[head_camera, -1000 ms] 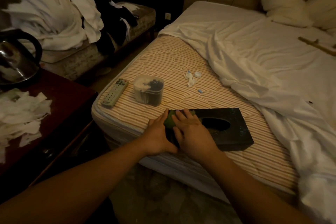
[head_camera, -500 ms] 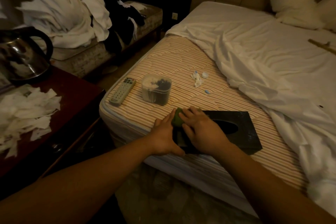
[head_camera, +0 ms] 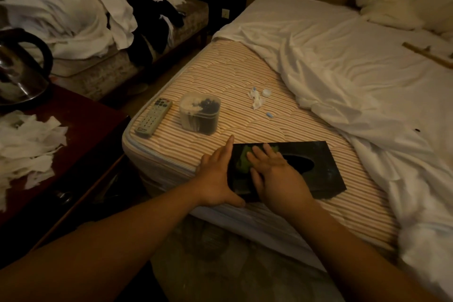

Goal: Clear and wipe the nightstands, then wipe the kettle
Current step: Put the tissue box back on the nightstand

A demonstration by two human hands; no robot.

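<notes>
The black tissue box point(head_camera: 289, 167) is lying flat on the striped mattress point(head_camera: 220, 76) near its foot corner, cleared off the nightstand, and judging by the hands it is being wiped. The right hand point(head_camera: 274, 174) is pressing a green cloth point(head_camera: 242, 162) onto the box top with flat, spread fingers; the left hand point(head_camera: 215, 179) is bracing the box's left edge, fingers straight, thumb hooked at the near corner. The next stroke should be running rightward around the oval slot. The mattress edge is lying just beside the box; the remote point(head_camera: 154, 116) and plastic container point(head_camera: 199, 115) are sitting near. The kettle point(head_camera: 19, 68) is waiting on the dark bench point(head_camera: 83, 135) amid torn tissues point(head_camera: 27, 147).
</notes>
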